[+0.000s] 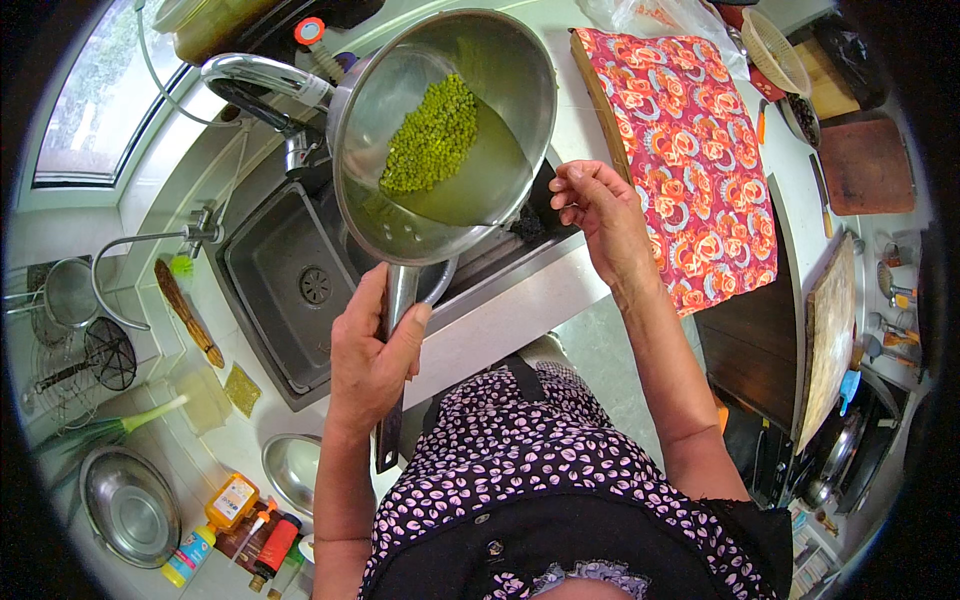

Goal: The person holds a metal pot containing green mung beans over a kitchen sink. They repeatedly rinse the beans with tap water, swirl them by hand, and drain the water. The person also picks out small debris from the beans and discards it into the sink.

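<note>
Tilted over the sink, a metal pan (480, 67) holds green mung beans (435, 139) and greenish water (480, 180). The beans sit in a heap, and the water is pooled against the lower right side, up to the rim. My left hand (379, 345) grips the pan's long handle (399, 300). Just off the pan's right rim is my right hand (596, 214), its fingers loosely curled, with nothing visible in it. The dark double sink (289, 285) is partly hidden by the pan. Behind the pan, the chrome faucet (262, 75) reaches in from the upper left.
A red floral cloth (690, 165) covers a board-like object on the right counter. Further right lie a knife (821, 195) and a wooden board (829, 337). A brush (187, 311), a sponge (242, 390), a metal bowl (289, 461) and several bottles (231, 501) stand or lie at left.
</note>
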The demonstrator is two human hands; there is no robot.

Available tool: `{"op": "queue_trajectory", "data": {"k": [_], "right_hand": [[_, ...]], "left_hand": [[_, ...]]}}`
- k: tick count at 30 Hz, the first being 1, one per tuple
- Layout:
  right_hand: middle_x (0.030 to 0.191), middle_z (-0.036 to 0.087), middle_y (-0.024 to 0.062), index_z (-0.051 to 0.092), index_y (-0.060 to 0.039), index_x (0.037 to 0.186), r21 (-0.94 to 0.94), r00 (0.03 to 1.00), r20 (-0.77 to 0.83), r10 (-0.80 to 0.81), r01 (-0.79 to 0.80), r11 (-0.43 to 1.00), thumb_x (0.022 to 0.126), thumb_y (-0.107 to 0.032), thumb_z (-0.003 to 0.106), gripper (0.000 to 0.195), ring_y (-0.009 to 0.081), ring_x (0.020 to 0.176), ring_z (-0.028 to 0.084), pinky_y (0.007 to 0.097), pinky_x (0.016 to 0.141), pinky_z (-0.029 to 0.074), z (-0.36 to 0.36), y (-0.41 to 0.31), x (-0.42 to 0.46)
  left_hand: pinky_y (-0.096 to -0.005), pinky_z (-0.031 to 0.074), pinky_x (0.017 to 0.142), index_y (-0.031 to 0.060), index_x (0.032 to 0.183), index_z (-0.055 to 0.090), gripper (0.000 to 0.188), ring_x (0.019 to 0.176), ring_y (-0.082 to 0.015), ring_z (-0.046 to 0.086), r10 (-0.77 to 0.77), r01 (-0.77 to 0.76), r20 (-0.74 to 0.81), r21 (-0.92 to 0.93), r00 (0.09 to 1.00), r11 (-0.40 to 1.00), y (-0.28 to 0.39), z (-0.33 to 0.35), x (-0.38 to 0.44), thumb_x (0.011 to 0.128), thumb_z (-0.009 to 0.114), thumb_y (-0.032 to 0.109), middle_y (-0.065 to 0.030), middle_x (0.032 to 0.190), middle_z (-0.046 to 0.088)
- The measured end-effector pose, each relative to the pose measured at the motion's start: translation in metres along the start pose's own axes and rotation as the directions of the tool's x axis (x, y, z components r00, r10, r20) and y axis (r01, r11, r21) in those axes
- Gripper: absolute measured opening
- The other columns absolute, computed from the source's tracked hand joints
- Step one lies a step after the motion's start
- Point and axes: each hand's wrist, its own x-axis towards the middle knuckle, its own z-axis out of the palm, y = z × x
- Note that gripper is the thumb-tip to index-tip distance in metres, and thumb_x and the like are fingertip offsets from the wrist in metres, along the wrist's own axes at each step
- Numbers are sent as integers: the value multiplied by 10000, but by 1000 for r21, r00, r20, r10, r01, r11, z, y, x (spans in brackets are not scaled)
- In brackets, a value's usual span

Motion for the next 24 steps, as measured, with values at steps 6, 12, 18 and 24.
{"op": "queue_trajectory", "data": {"k": [6, 12, 18, 24], "right_hand": [[902, 688, 31, 665, -45, 1035, 14, 1000, 12, 19, -20, 1000, 1000, -184, 634, 147, 87, 755, 636, 219, 655, 487, 0, 7, -1], [900, 693, 36, 665, -41, 1041, 26, 1000, 10, 21, -22, 999, 999, -175, 634, 144, 88, 753, 640, 221, 651, 491, -4, 10, -2], [901, 695, 34, 666, -41, 1043, 22, 1000, 1, 30, -30, 999, 997, -174, 636, 144, 87, 751, 638, 222, 652, 491, -7, 11, -4], [895, 695, 29, 669, -43, 1039, 22, 999, 3, 40, -40, 999, 994, -169, 638, 137, 86, 746, 636, 223, 654, 491, -9, 13, -6]], "left_hand": [[-211, 362, 438, -64, 1409, 473, 466, 495, -39, 453, 13, -13, 9, 5, 1000, 1000, 1, 0, 2, 965, 592, 13, 19, 731, 534], [-211, 359, 436, -51, 1405, 480, 461, 494, -39, 448, 36, -36, -3, -3, 999, 999, 3, 3, 3, 962, 592, 5, 21, 733, 531], [-216, 360, 436, -48, 1390, 490, 441, 498, -42, 451, 39, -39, -4, -7, 999, 999, 3, 4, 4, 963, 589, 4, 20, 734, 531], [-216, 356, 437, -47, 1368, 502, 415, 505, -43, 458, 46, -46, -26, 11, 999, 999, 7, 7, 4, 965, 587, 5, 17, 728, 533]]}}
